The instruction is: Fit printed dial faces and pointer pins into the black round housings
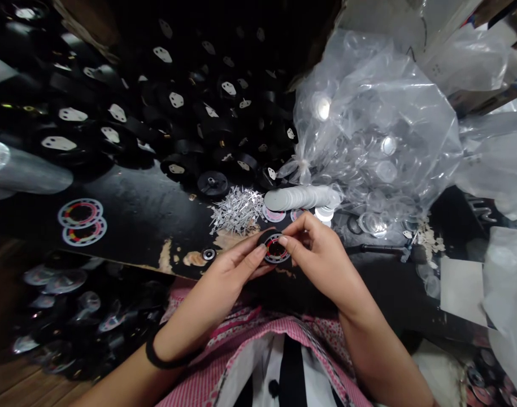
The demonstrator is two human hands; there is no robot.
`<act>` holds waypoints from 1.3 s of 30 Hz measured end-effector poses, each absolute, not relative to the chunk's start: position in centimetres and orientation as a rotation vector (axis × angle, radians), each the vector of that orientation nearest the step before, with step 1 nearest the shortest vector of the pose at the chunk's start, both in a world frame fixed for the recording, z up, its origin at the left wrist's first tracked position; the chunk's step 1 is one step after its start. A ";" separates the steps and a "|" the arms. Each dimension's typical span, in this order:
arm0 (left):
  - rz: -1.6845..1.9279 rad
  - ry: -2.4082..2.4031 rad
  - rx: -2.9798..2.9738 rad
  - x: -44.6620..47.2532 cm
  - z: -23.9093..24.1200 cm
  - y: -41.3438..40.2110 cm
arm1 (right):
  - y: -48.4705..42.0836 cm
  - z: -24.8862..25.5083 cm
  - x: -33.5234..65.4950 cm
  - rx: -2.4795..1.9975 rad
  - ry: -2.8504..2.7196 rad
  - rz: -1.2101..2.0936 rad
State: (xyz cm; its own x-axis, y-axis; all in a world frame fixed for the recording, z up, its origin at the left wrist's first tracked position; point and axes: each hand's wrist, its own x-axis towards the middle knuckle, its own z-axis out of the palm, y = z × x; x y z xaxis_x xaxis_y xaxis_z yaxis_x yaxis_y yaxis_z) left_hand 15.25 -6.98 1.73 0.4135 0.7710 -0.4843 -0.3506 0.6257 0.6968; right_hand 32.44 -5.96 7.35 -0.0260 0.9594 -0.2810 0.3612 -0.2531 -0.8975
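Both my hands meet over the front edge of a black worn board (148,220). My left hand (228,274) grips a small round black part with a red, white and black printed dial face (275,249) from the left. My right hand (315,249) pinches the same part from the right, thumb and forefinger on its rim. Just beyond my fingers lies a heap of small silver metal pins (237,210) and a row of stacked silver discs (303,198). A few loose printed dial faces (274,215) lie between them.
Many black round housings with white tabs (177,102) cover the back of the board. Two printed ring labels (82,221) lie at the left. A clear plastic bag of round transparent lenses (377,130) stands at the right. More finished round parts (67,305) fill the lower left.
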 end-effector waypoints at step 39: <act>1.340 1.076 0.298 13.8 2.3 -7.1 | -2.7 4.6 29.1 -1.845 -2.550 0.421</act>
State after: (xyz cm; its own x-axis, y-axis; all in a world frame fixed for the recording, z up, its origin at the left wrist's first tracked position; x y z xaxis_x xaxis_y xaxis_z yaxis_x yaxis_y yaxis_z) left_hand 13.84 -7.12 2.30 -0.1385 0.8803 -0.4537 -0.6332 0.2735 0.7240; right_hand 29.08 -2.75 4.56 -0.3247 0.9284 -0.1810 0.9372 0.2900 -0.1935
